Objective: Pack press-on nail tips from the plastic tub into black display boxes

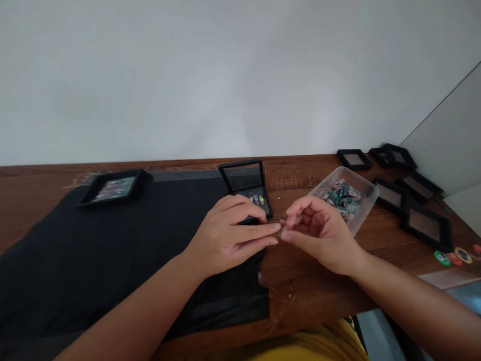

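Note:
My left hand (233, 233) is over the right edge of a black cloth (150, 250), its fingers pressed together and reaching right. My right hand (319, 233) meets it fingertip to fingertip, thumb and finger pinched. Between the fingertips is a small clear piece (282, 229), too small to make out. Behind my left hand stands an opened black case (242, 175) with its lid raised and small coloured pieces inside, partly covered by my fingers. Just beyond my right hand is a clear plastic box (366, 200) holding many small colourful wrapped pieces (342, 196).
On the cloth's far left lies a black frame (114, 189) with colourful contents. Several black frames (424, 223) are spread at the right of the wooden table (300, 291). Round coloured stickers (442, 258) sit near the right edge. A pale wall (188, 75) rises behind.

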Available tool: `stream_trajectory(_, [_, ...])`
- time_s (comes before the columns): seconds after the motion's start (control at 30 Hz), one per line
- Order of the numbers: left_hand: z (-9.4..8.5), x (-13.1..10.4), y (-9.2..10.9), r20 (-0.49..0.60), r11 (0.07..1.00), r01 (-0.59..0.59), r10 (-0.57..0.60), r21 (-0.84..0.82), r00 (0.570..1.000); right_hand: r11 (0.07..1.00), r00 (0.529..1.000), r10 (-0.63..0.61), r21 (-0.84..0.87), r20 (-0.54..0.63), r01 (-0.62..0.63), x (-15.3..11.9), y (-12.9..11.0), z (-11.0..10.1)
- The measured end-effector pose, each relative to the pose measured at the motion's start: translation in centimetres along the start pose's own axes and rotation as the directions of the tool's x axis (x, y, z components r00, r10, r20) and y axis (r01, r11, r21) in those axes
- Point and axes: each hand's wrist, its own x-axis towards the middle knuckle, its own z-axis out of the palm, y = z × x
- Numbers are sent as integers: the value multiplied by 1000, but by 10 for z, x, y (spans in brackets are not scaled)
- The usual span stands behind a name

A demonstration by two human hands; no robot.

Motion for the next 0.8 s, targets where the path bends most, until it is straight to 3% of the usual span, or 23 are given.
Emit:
stream_trajectory(0.33, [1,0,2,-3,997,-6,6,-76,1000,985,987,145,84,67,-150,1,-4,0])
stream_trajectory(0.8, [3,-2,-1,68,972,87,-74,-220,995,979,981,173,95,92,-182,0,-3,2])
